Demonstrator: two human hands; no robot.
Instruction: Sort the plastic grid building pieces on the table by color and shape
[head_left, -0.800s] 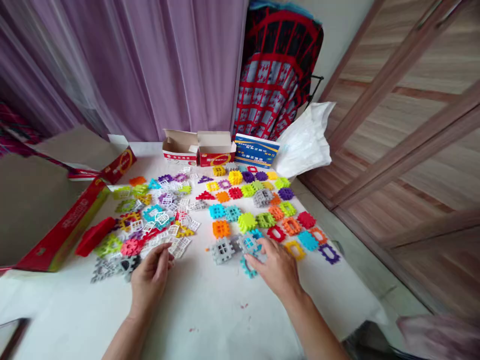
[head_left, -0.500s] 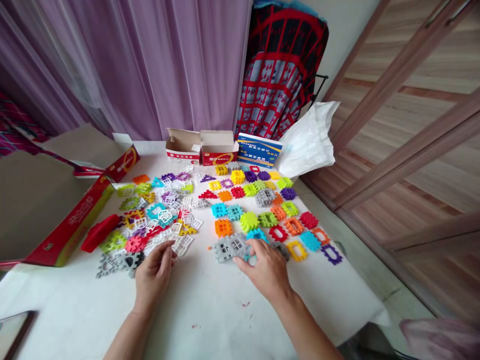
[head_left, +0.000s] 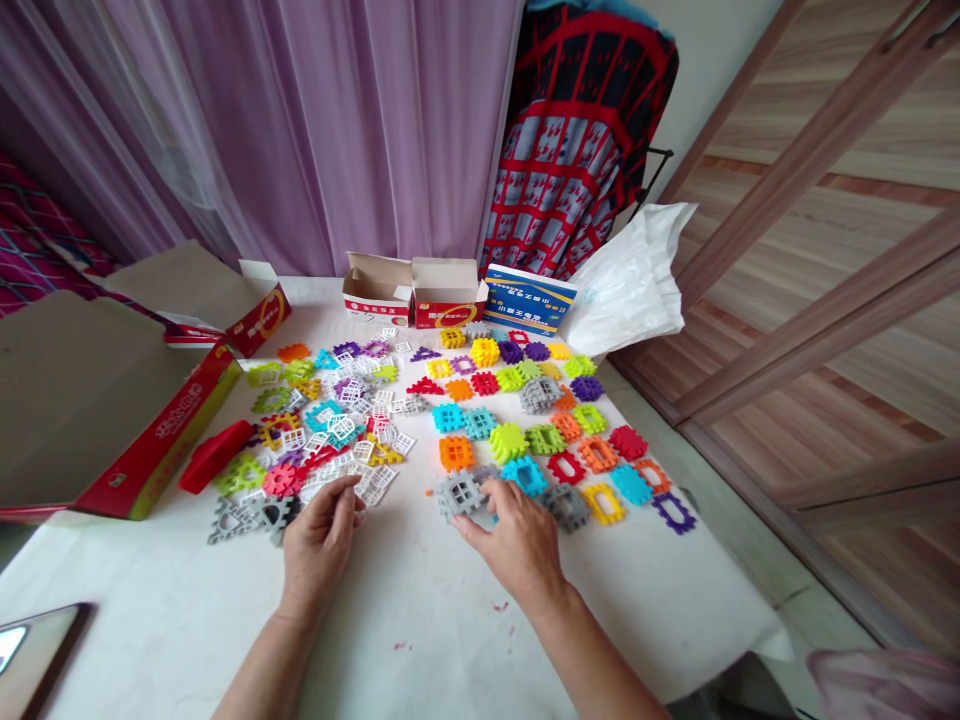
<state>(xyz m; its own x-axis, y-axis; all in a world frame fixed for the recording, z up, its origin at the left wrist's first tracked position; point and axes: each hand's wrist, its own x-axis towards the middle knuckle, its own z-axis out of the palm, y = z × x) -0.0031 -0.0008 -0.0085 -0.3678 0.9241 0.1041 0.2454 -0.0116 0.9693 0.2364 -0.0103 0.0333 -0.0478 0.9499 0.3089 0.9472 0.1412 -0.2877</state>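
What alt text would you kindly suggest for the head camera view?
A person's right hand touches a gray windowed block among colorful interlocking blocks on a white table, left hand beside scattered white window inserts. Open cardboard boxes stand behind.

Home room: purple curtains [head_left: 360, 130], wood-panelled wardrobe [head_left: 832, 260], plaid cloth [head_left: 562, 160], toy blocks [head_left: 510, 440] across covered table [head_left: 420, 600].

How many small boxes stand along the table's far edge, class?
3: the open white-and-red box on the left, the open red box in the middle, the blue box on the right.
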